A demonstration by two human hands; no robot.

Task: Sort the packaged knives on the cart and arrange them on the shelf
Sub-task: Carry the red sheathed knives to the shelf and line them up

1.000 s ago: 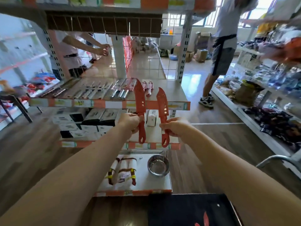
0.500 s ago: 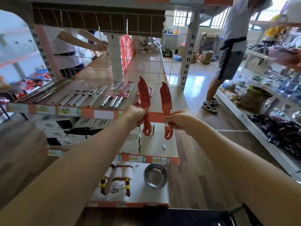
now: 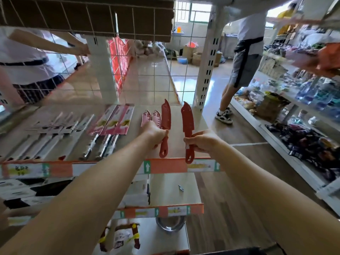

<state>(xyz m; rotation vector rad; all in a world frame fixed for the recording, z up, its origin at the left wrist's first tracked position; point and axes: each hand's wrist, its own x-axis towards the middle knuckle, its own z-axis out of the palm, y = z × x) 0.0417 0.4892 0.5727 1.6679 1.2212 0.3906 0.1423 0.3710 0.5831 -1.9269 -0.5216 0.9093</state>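
Two red knives up over the right end of the top shelf (image 3: 199, 124), one in each hand

Left hand (image 3: 153, 134) closed around the handle of the left red knife (image 3: 165, 122), fingers wrapped tight. Right hand (image 3: 202, 140) pinching the handle of the right red knife (image 3: 187, 122), fingers shut on it too. Both blades pointing away, toward the back of the shelf

Probably light and stiff, with red plastic covers over the blades, so likely safe to touch but maybe smooth and slippy. Best held low on the handle, just as now

Two pink knives (image 3: 151, 116) lying flat just left of the left red knife. Further left, packs with pink cards (image 3: 117, 119), then a row of silver knives (image 3: 55, 135)

Bare shelf to the right of the pink knives, enough room for both red ones side by side. White post (image 3: 207, 57) at the back right corner, wire grid (image 3: 161, 57) behind. Orange front edge (image 3: 165, 165) just under the handles, so easy to bump or slide off. Second shelf (image 3: 174, 186) below, partly bare
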